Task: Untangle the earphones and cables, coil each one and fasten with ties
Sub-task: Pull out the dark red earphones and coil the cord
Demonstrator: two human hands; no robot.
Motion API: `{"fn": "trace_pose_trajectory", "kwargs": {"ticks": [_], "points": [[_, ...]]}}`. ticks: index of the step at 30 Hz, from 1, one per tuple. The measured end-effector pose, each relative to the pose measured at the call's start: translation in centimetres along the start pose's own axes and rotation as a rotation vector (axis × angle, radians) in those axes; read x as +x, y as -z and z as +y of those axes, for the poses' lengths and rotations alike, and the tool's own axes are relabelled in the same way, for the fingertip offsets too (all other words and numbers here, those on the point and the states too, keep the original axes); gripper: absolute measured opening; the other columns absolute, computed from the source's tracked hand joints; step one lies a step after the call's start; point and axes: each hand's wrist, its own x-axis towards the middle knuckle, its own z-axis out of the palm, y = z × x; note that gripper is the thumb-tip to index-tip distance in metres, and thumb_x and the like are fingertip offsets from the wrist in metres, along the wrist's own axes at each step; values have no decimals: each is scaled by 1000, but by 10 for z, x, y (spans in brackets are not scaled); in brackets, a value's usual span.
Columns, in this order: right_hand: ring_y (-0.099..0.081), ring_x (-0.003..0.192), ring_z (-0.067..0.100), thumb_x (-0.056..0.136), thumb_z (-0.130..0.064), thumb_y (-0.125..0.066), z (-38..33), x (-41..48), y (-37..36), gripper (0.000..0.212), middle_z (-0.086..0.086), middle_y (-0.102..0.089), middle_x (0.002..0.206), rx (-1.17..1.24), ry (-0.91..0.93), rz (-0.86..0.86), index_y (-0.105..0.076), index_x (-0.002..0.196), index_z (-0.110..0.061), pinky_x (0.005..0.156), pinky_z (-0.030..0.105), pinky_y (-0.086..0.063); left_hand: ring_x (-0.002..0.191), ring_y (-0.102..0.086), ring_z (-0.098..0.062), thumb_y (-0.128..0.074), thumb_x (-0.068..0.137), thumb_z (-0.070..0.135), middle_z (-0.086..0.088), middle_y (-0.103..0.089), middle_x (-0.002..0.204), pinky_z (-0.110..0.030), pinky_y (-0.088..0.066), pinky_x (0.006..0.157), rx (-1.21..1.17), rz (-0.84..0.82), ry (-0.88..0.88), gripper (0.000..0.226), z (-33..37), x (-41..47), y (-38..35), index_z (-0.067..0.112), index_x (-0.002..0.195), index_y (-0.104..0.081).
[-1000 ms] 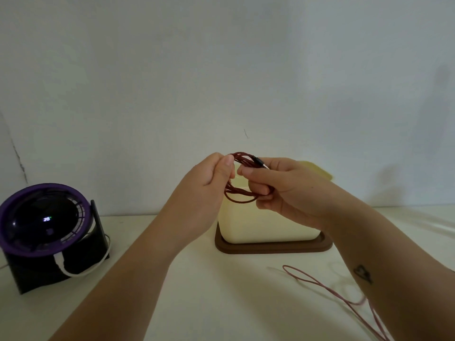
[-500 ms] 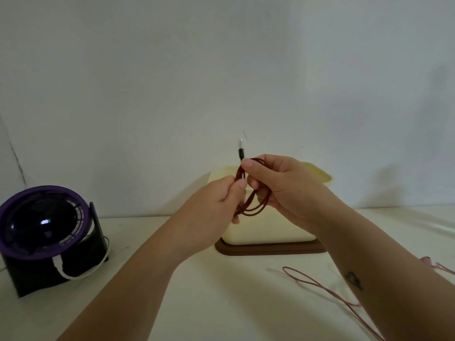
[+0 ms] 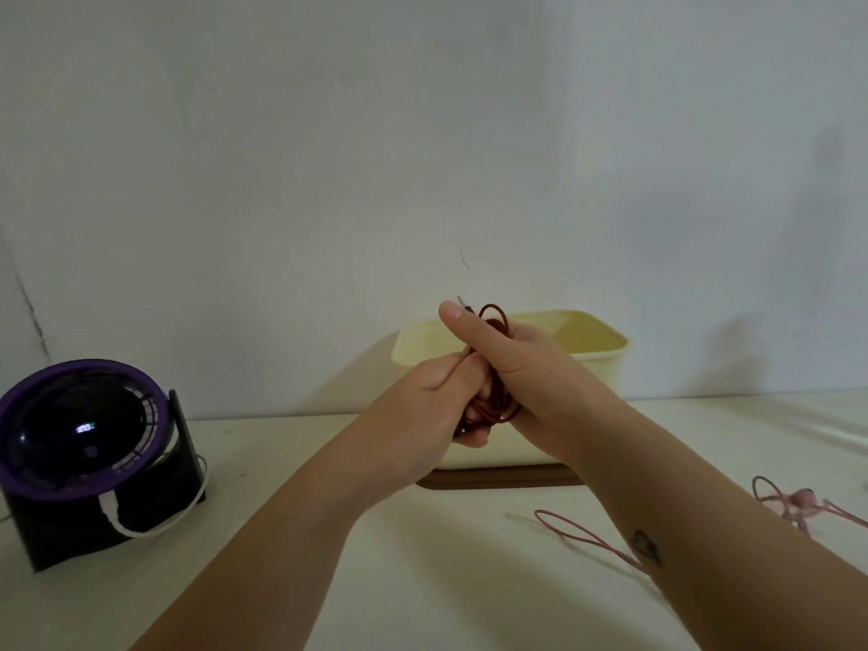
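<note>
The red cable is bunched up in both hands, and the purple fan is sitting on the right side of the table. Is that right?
Not quite. The head view shows the purple fan on the left side of the table, not the right. The rest holds: the red cable is bunched up between the left hand and the right hand.

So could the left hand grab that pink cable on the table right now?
Probably not yet. The left hand is pinching the dark red cable together with the right hand, and the pink cable lies beyond the right forearm.
</note>
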Motion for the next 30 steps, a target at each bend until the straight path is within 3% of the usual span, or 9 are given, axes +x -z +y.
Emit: {"fn": "trace_pose_trajectory", "kwargs": {"ticks": [3, 7, 12, 16, 20, 25, 28, 30], "points": [[-52, 53, 22, 84, -43, -62, -6, -1, 8, 42, 6, -50, 54, -130, 15, -66, -53, 63, -8, 59, 32, -45, 59, -50, -10, -38, 98, 33, 1, -47, 65, -20, -47, 66, -37, -118, 12, 38, -2, -2, 10, 17, 66, -52], [-41, 49, 9, 87, -36, -59, -11, -4, 9, 38, -6, -40, 51, -177, 31, -99, -43, 60, -16, 53, 20, -38, 60, -49, -14, -45, 86, 40, 2, -44, 60, -22, -49, 69, -107, -229, 72, 34, -5, -4, 21, 20, 60, -53], [-42, 64, 24, 74, -31, -71, -13, -6, 12, 28, 6, -44, 63, -125, 2, -199, -51, 67, -13, 69, 33, -39, 58, -51, -14, -49, 82, 40, -3, -47, 64, -27, -52, 74, -186, -256, 138, 31, -8, -5, 30, 20, 60, -57], [-41, 55, 10, 69, -16, -68, -19, -8, 23, 8, -2, -52, 59, -26, -50, -274, -61, 69, -12, 62, 25, -30, 59, -52, -11, -53, 88, 41, 1, -48, 64, -27, -54, 72, -281, -233, 145, 36, -10, -3, 36, 17, 62, -58], [-36, 40, 4, 70, -14, -66, -17, -6, 28, 5, 0, -55, 61, 81, -95, -256, -62, 70, -11, 48, 15, -35, 75, -61, -9, -51, 86, 39, 4, -60, 72, -28, -57, 77, -466, -191, 149, 35, -11, 2, 37, 21, 57, -61], [-36, 36, 2, 70, -14, -65, -14, -3, 30, 3, -1, -56, 61, 165, -110, -208, -64, 68, -12, 44, 13, -34, 61, -55, -8, -55, 85, 37, 5, -49, 57, -32, -55, 81, -713, -162, 181, 32, -12, 6, 30, 19, 59, -61], [-38, 39, 3, 69, -14, -66, -16, -3, 33, 4, 0, -56, 60, 139, -104, -187, -64, 70, -11, 44, 13, -36, 58, -50, -8, -49, 81, 35, 7, -38, 51, -33, -55, 82, -637, -146, 211, 26, -12, 5, 26, 16, 66, -57], [-42, 41, 5, 67, -14, -68, -16, -3, 36, 5, 2, -57, 60, 88, -116, -157, -66, 69, -10, 45, 13, -41, 57, -48, -7, -48, 83, 36, 7, -37, 51, -31, -54, 83, -461, -133, 217, 25, -15, 5, 25, 15, 72, -55]]}}
